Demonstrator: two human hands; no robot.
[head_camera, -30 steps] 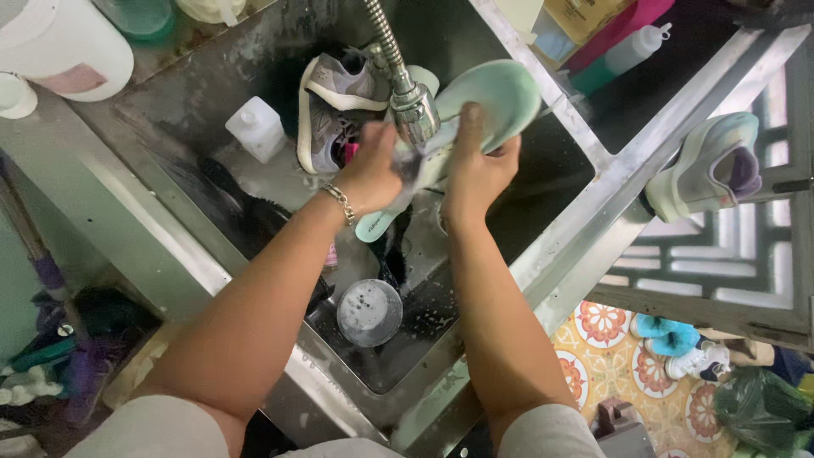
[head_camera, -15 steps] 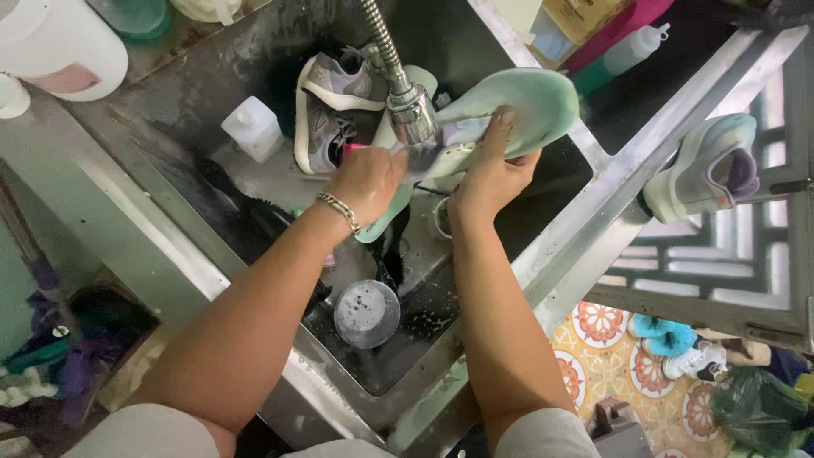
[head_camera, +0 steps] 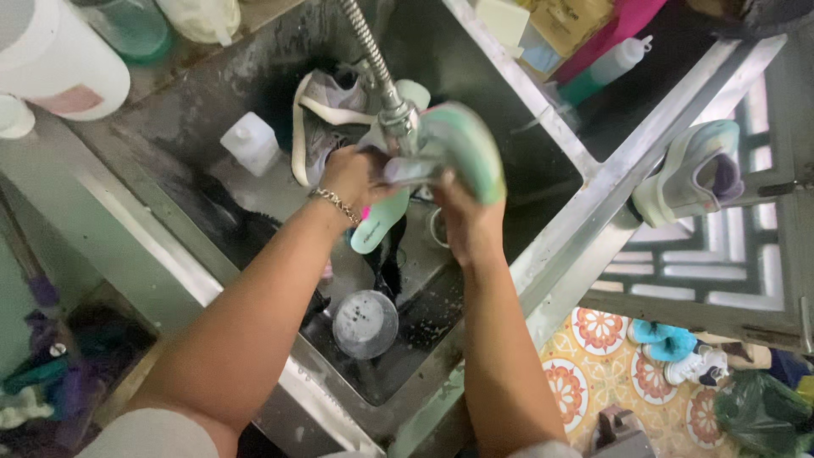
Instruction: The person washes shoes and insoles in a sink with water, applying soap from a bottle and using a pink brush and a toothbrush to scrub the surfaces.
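Note:
A pale green and lilac sneaker (head_camera: 462,144) is held over the steel sink (head_camera: 186,246), right under the spring tap's head (head_camera: 398,127). My right hand (head_camera: 462,216) grips it from below. My left hand (head_camera: 356,174) is closed on its heel end, and something pink shows under that wrist. A mint green insole (head_camera: 380,220) hangs or lies just below the hands. A second grey and lilac sneaker (head_camera: 322,119) lies on its side at the back of the sink.
A small white bottle (head_camera: 250,142) and a round metal lid (head_camera: 365,324) sit in the sink. Another sneaker (head_camera: 691,174) rests on the window ledge at right. A large white container (head_camera: 51,59) stands at top left. Bottles crowd the far counter.
The sneaker has been turned over in both hands, from sole facing me to its side. My left hand has shifted toward the tap.

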